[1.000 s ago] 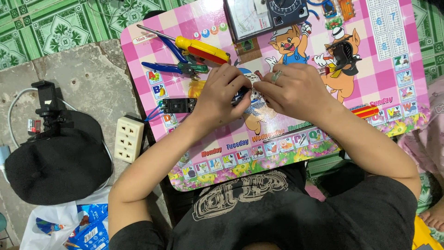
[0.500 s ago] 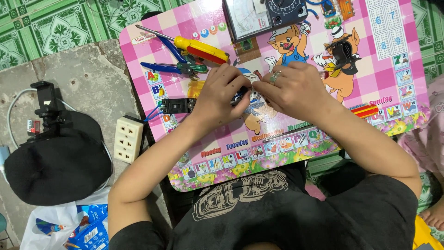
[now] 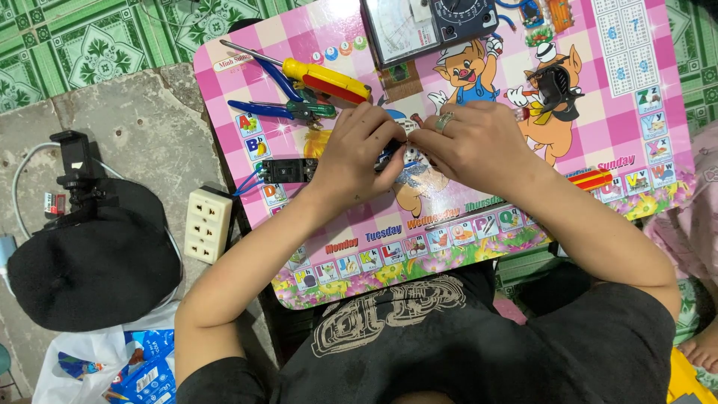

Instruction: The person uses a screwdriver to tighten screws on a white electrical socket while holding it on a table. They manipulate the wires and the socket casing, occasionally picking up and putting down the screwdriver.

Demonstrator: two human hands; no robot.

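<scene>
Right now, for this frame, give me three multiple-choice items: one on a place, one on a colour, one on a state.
1. Where does the screwdriver lie?
A. On the pink table, beyond the left hand
B. On the floor
C. On the black cap

2. What colour are the handles of the pliers?
A. Green
B. Blue
C. White

3. How are the hands?
A. Left hand and right hand meet fingertip to fingertip over a small part
B. Both flat and apart
C. One is raised off the table

Key: 1 A, it lies on the table's far left; 2 B, the grips show blue; 3 A, the fingertips pinch together at the centre.
</scene>
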